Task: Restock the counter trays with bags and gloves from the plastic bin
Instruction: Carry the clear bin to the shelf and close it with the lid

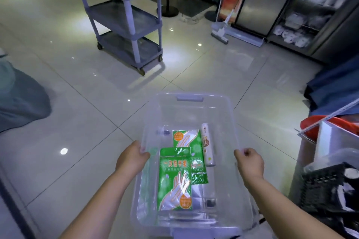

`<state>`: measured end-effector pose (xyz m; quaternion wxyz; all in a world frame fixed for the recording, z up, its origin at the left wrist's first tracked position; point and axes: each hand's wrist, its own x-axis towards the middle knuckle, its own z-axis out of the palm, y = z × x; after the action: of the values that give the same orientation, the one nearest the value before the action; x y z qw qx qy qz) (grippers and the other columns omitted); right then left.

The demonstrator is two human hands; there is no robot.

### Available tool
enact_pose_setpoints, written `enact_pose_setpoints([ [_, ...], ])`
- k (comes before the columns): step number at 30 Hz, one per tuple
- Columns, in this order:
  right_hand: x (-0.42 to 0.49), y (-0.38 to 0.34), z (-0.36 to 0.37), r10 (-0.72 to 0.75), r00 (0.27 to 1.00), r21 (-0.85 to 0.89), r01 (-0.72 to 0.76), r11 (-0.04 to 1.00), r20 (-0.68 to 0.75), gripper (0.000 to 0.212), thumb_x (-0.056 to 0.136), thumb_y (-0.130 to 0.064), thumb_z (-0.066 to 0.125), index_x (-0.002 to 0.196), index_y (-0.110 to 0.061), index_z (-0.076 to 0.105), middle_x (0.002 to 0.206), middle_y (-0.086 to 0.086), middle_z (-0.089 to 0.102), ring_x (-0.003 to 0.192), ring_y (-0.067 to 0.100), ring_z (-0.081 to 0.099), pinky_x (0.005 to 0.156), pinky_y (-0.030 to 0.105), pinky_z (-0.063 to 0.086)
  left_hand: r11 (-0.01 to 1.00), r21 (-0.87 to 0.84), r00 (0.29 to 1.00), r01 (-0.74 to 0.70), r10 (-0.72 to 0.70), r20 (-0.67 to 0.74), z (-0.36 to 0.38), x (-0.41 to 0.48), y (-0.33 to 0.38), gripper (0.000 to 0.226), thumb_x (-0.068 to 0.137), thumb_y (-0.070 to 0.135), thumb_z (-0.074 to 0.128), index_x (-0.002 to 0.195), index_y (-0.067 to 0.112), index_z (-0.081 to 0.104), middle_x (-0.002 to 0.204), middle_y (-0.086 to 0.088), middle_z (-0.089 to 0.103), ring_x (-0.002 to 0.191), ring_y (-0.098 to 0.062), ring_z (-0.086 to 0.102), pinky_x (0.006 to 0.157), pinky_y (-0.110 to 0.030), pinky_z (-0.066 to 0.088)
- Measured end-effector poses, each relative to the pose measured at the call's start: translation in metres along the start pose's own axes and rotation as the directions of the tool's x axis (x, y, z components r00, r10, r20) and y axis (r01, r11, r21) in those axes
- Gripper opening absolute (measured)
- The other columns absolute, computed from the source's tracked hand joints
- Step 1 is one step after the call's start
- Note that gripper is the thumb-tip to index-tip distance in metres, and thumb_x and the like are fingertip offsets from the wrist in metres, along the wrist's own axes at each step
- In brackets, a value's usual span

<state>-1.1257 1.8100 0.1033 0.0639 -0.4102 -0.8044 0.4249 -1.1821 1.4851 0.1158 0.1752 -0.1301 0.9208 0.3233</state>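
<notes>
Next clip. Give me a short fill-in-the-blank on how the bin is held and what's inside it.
1. The left hand and the right hand each grip a side rim of the clear plastic ____.
2. Inside the bin lie ____ green glove packets.
3. The white roll of bags lies to the ____ of the packets.
4. The grey cart on the floor has ____ shelves.

Missing words: bin; two; right; three.

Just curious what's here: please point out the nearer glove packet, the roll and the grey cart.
Nearer glove packet [174,178]: head view, green front.
Roll [207,144]: head view, mid-length of its wrapper.
Grey cart [120,17]: head view, middle shelf.
</notes>
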Motion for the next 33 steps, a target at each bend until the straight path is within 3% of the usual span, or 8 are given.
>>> enact_pose_setpoints([
  [6, 0.114, -0.043, 0.008, 0.061, 0.997, 0.076, -0.057, 0.995, -0.048, 0.021, 0.077, -0.015, 0.06, 0.06, -0.011, 0.049, 0.053, 0.004, 0.049, 0.052, 0.023, 0.043, 0.051, 0.028, 0.035, 0.999, -0.005, 0.999, -0.051, 0.051, 0.002, 0.005, 0.101, 0.101, 0.02, 0.079, 0.025, 0.063, 0.07, 0.024, 0.045, 0.09, -0.004, 0.066, 0.081, -0.025, 0.06, 0.064, -0.026, 0.038],
  [15, 0.263, -0.119, 0.006, 0.07, 0.993, 0.109, -0.059, 0.992, -0.096, 0.016, 0.076, -0.016, 0.059, 0.069, -0.002, 0.055, 0.058, 0.007, 0.051, 0.057, 0.027, 0.044, 0.054, 0.031, 0.036, 0.992, 0.072, 0.994, -0.104, 0.105, -0.014, 0.012, 0.224, 0.237, 0.02, 0.079, 0.029, 0.064, 0.077, 0.024, 0.045, 0.075, 0.003, 0.054, 0.072, -0.024, 0.054, 0.057, -0.027, 0.032],
  [21, 0.361, -0.141, 0.0, 0.169, 0.97, 0.15, -0.144, 0.978, -0.173, 0.011, 0.077, -0.017, 0.059, 0.068, -0.011, 0.058, 0.063, 0.006, 0.059, 0.062, 0.029, 0.053, 0.058, 0.031, 0.04, 0.972, 0.064, 0.972, -0.226, 0.22, 0.088, 0.045, 0.325, 0.334, 0.017, 0.077, 0.026, 0.066, 0.078, 0.021, 0.049, 0.079, 0.0, 0.057, 0.072, -0.024, 0.055, 0.06, -0.026, 0.034],
  [29, 0.476, -0.161, -0.025, 0.351, 0.879, 0.235, -0.285, 0.929, -0.323, 0.015, 0.081, -0.018, 0.058, 0.072, -0.006, 0.061, 0.069, 0.012, 0.063, 0.069, 0.032, 0.058, 0.066, 0.033, 0.045, 0.897, 0.064, 0.868, -0.438, 0.403, 0.291, 0.099, 0.448, 0.495, 0.014, 0.078, 0.024, 0.064, 0.079, 0.022, 0.051, 0.092, -0.002, 0.064, 0.079, -0.022, 0.057, 0.064, -0.025, 0.037],
  [33, 0.503, -0.155, -0.042, 0.48, 0.781, 0.343, -0.359, 0.868, -0.399, 0.015, 0.08, -0.017, 0.059, 0.071, -0.005, 0.06, 0.068, 0.013, 0.063, 0.067, 0.031, 0.058, 0.062, 0.031, 0.043, 0.809, 0.136, 0.785, -0.572, 0.492, 0.377, 0.136, 0.48, 0.57, 0.014, 0.08, 0.025, 0.064, 0.085, 0.018, 0.052, 0.098, -0.006, 0.066, 0.085, -0.024, 0.06, 0.067, -0.026, 0.038],
])
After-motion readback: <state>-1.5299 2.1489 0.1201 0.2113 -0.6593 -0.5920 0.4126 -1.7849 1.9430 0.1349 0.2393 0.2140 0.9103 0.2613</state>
